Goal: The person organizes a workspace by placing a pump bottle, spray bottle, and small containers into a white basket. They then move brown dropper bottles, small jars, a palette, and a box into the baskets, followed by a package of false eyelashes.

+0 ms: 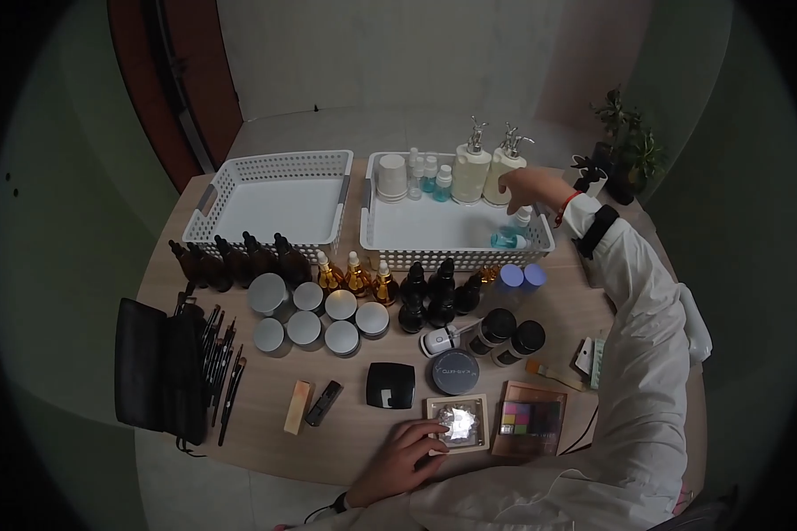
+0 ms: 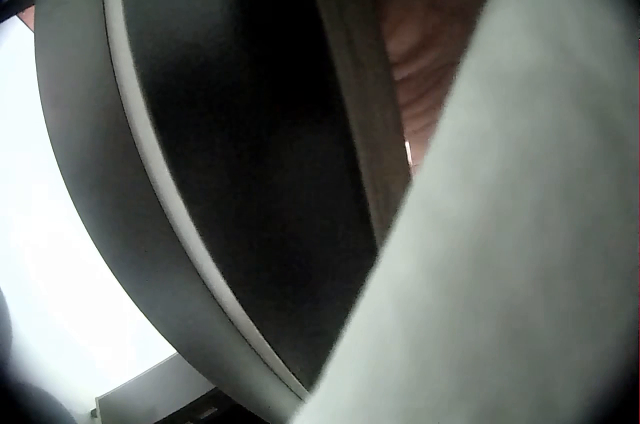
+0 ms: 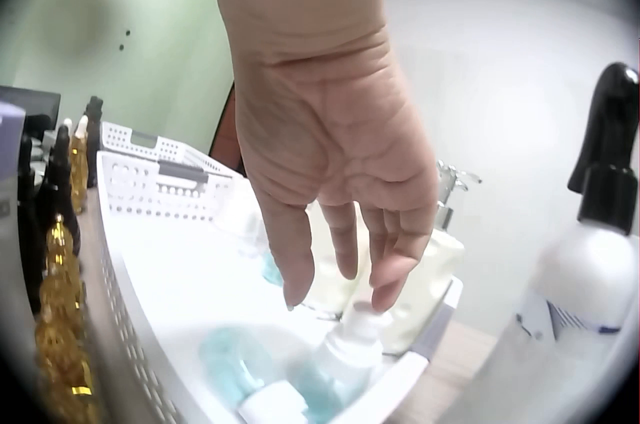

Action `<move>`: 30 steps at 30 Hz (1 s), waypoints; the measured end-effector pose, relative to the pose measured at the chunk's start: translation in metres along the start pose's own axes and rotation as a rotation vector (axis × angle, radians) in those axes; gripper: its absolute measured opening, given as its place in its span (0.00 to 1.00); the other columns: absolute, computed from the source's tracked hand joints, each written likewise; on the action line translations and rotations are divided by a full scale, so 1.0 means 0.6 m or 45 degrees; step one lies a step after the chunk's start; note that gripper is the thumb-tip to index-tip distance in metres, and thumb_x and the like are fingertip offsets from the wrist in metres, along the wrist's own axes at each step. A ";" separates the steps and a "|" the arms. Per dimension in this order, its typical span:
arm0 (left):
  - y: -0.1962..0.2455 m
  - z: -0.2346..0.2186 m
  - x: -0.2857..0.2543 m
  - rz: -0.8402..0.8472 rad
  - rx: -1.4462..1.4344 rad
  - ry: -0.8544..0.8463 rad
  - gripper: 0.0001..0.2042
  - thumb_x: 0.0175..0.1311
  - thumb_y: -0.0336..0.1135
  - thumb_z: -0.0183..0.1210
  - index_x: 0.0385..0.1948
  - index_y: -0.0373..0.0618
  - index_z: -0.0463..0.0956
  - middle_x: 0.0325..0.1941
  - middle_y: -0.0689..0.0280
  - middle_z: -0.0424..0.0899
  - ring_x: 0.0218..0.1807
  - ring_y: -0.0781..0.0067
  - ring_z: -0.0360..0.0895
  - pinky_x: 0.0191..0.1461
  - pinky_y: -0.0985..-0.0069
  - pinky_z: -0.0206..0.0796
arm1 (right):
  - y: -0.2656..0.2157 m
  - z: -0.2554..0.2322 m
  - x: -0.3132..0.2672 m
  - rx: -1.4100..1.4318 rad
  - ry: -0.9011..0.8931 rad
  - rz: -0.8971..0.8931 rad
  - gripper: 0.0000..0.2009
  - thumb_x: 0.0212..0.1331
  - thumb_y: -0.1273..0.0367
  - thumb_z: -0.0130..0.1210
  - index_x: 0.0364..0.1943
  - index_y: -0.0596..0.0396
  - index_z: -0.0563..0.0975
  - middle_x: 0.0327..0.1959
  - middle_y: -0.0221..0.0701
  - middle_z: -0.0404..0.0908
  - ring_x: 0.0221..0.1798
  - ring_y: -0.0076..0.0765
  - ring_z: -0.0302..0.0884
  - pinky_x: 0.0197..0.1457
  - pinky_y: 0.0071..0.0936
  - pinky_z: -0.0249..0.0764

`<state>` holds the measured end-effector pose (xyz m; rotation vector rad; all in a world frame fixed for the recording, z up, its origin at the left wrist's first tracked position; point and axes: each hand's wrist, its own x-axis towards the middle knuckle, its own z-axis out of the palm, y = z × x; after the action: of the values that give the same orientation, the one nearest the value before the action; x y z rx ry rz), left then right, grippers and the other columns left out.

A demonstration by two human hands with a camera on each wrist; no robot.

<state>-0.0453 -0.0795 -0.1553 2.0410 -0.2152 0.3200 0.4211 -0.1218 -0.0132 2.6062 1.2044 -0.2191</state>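
My right hand reaches over the right white basket, fingers hanging down loosely and apart. In the right wrist view its fingertips are right at the white cap of a small upright blue bottle. A second blue bottle lies on its side beside it. Behind the hand stand two cream pump bottles, with a white cup stack and several small bottles farther left. My left hand rests at the table's near edge, fingertips on a square, shiny-topped case.
An emptier white basket stands at the left. Dark dropper bottles, amber bottles and silver-lidded jars crowd the middle. Brushes lie left, an eyeshadow palette near right. A white spray bottle stands outside the right basket.
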 end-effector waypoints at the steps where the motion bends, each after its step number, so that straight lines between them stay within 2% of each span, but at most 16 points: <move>1: 0.001 0.001 0.001 -0.006 0.001 0.008 0.07 0.53 0.30 0.65 0.32 0.44 0.77 0.52 0.64 0.75 0.58 0.61 0.68 0.59 0.68 0.61 | 0.010 0.013 -0.004 0.000 0.004 0.007 0.24 0.35 0.70 0.68 0.45 0.53 0.78 0.35 0.38 0.83 0.36 0.44 0.81 0.40 0.33 0.76; 3: 0.002 0.003 0.002 -0.002 0.010 0.012 0.07 0.53 0.30 0.65 0.32 0.44 0.77 0.52 0.64 0.75 0.58 0.61 0.68 0.59 0.68 0.61 | 0.040 0.057 0.012 0.049 -0.134 0.061 0.23 0.37 0.70 0.67 0.44 0.54 0.78 0.40 0.40 0.81 0.41 0.49 0.81 0.38 0.37 0.78; 4: 0.002 0.004 0.001 -0.007 0.017 0.019 0.07 0.53 0.30 0.65 0.32 0.44 0.77 0.52 0.64 0.75 0.58 0.61 0.68 0.59 0.68 0.61 | 0.065 0.091 0.030 -0.090 -0.069 -0.002 0.26 0.35 0.68 0.69 0.46 0.54 0.77 0.34 0.38 0.82 0.39 0.44 0.81 0.41 0.35 0.76; 7: 0.005 0.003 0.000 -0.010 0.013 0.029 0.06 0.55 0.31 0.63 0.33 0.44 0.77 0.52 0.64 0.75 0.59 0.63 0.68 0.59 0.68 0.62 | 0.059 0.092 0.022 0.005 -0.155 -0.020 0.22 0.36 0.67 0.69 0.41 0.55 0.79 0.33 0.38 0.82 0.39 0.43 0.80 0.42 0.35 0.76; 10: 0.003 0.005 0.000 0.000 0.019 0.035 0.06 0.55 0.31 0.63 0.33 0.44 0.77 0.51 0.64 0.75 0.59 0.63 0.68 0.59 0.68 0.62 | 0.064 0.111 0.059 0.047 -0.131 -0.004 0.19 0.36 0.67 0.69 0.37 0.55 0.80 0.33 0.37 0.82 0.38 0.42 0.80 0.41 0.34 0.75; 11: 0.003 0.004 0.000 0.002 0.024 0.035 0.06 0.55 0.31 0.63 0.33 0.44 0.77 0.51 0.64 0.75 0.59 0.63 0.68 0.59 0.68 0.62 | 0.058 0.105 0.061 0.049 -0.126 -0.004 0.19 0.36 0.67 0.69 0.37 0.55 0.80 0.33 0.37 0.82 0.38 0.42 0.80 0.41 0.34 0.75; 13: 0.003 0.004 0.002 0.002 0.017 0.023 0.06 0.55 0.31 0.63 0.34 0.44 0.77 0.52 0.64 0.75 0.58 0.63 0.68 0.59 0.68 0.62 | 0.022 0.078 0.060 0.148 0.197 -0.271 0.19 0.37 0.66 0.69 0.37 0.55 0.79 0.32 0.38 0.82 0.37 0.43 0.80 0.41 0.34 0.75; 16: 0.004 0.004 0.002 -0.022 0.004 0.017 0.07 0.56 0.31 0.62 0.34 0.44 0.77 0.52 0.64 0.74 0.59 0.63 0.68 0.59 0.68 0.62 | -0.044 0.028 0.067 0.286 0.263 -0.263 0.18 0.38 0.66 0.69 0.36 0.56 0.79 0.33 0.39 0.81 0.38 0.43 0.80 0.42 0.34 0.75; 18: 0.015 -0.005 0.006 -0.040 0.033 -0.018 0.07 0.56 0.31 0.62 0.34 0.44 0.77 0.52 0.64 0.75 0.59 0.63 0.68 0.59 0.67 0.62 | -0.070 0.018 0.099 0.256 0.363 -0.378 0.17 0.38 0.67 0.69 0.36 0.56 0.79 0.33 0.39 0.81 0.39 0.45 0.80 0.43 0.34 0.75; 23: 0.052 -0.036 0.022 -0.095 0.134 -0.148 0.06 0.56 0.32 0.62 0.34 0.45 0.77 0.53 0.65 0.75 0.59 0.63 0.67 0.60 0.67 0.61 | -0.116 0.027 0.181 0.290 0.358 -0.396 0.18 0.35 0.69 0.70 0.35 0.56 0.79 0.35 0.39 0.82 0.40 0.47 0.80 0.44 0.35 0.75; 25: 0.051 -0.039 0.024 -0.103 0.147 -0.177 0.06 0.56 0.32 0.62 0.34 0.45 0.77 0.53 0.65 0.75 0.59 0.63 0.67 0.60 0.68 0.61 | -0.130 0.033 0.196 0.194 0.432 -0.368 0.17 0.32 0.71 0.68 0.33 0.59 0.80 0.33 0.44 0.82 0.39 0.49 0.80 0.44 0.38 0.77; 29: 0.056 -0.050 0.028 -0.130 0.180 -0.246 0.06 0.57 0.32 0.62 0.34 0.45 0.77 0.53 0.65 0.75 0.60 0.63 0.67 0.60 0.68 0.61 | -0.142 0.047 0.221 0.144 0.377 -0.305 0.15 0.34 0.74 0.65 0.31 0.63 0.80 0.33 0.47 0.81 0.39 0.52 0.81 0.45 0.38 0.78; 30: 0.058 -0.055 0.032 -0.143 0.198 -0.265 0.06 0.57 0.33 0.62 0.34 0.45 0.77 0.53 0.65 0.75 0.60 0.63 0.67 0.60 0.68 0.61 | -0.142 0.052 0.223 0.163 0.431 -0.330 0.14 0.34 0.75 0.64 0.30 0.64 0.80 0.33 0.48 0.81 0.39 0.52 0.81 0.45 0.38 0.78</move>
<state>-0.0415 -0.0671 -0.1054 2.2311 -0.2078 0.0549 0.4413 0.0191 -0.0900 2.6630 1.6960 0.1071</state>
